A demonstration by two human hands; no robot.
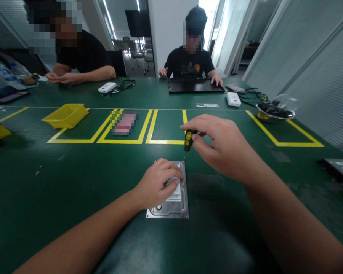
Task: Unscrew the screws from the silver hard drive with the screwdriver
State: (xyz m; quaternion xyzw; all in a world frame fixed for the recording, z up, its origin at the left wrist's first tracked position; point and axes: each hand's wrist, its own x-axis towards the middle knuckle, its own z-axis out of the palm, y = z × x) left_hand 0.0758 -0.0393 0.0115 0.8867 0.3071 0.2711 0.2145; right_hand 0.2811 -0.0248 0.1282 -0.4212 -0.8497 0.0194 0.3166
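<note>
A silver hard drive [174,203] lies flat on the green table [74,179] in front of me. My left hand [157,184] rests on top of it, fingers curled and pressed on the cover, holding it down. My right hand [217,146] is closed in a pinch around a small screwdriver [188,141] with a black and yellow handle. The screwdriver stands almost upright, its thin tip touching the drive's far right corner.
Yellow tape marks boxes on the table beyond the drive. A yellow bin [65,115] sits at the left, a metal bowl [274,112] at the right. Two other people sit across the table, one behind a black laptop [196,85]. White devices with cables lie nearby.
</note>
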